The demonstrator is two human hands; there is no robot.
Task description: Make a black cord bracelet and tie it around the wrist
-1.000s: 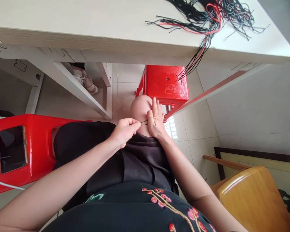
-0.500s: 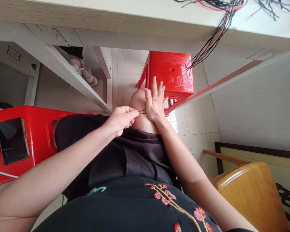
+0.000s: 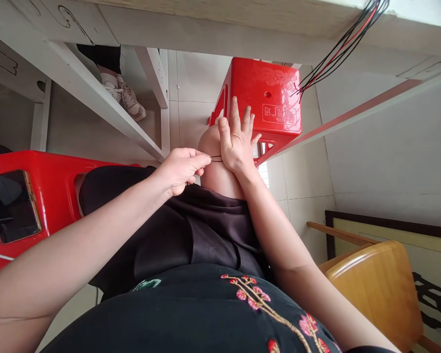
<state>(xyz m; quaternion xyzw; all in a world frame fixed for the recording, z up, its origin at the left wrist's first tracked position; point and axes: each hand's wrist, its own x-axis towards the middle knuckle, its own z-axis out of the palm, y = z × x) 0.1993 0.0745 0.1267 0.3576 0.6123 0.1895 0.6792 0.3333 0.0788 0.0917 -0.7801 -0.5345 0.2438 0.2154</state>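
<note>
Two thin black cords stretch side by side across my bare knee. Their left ends are pinched between the thumb and forefinger of my left hand. My right hand lies with its palm on the knee and its fingers stretched apart. The cords run under the heel of that palm, where their other ends are hidden. Dark skirt cloth is pushed up just below the knee.
A red stool stands beyond my knee, under the table edge. Black and red cords hang from the table. On another red stool lies a phone. A wooden chair is at right; a person's shoes show beyond the frame.
The whole view has shifted, so the table, stool and both hands appear higher. The left hand keeps its pinch on the cords and the right palm stays on the knee.
</note>
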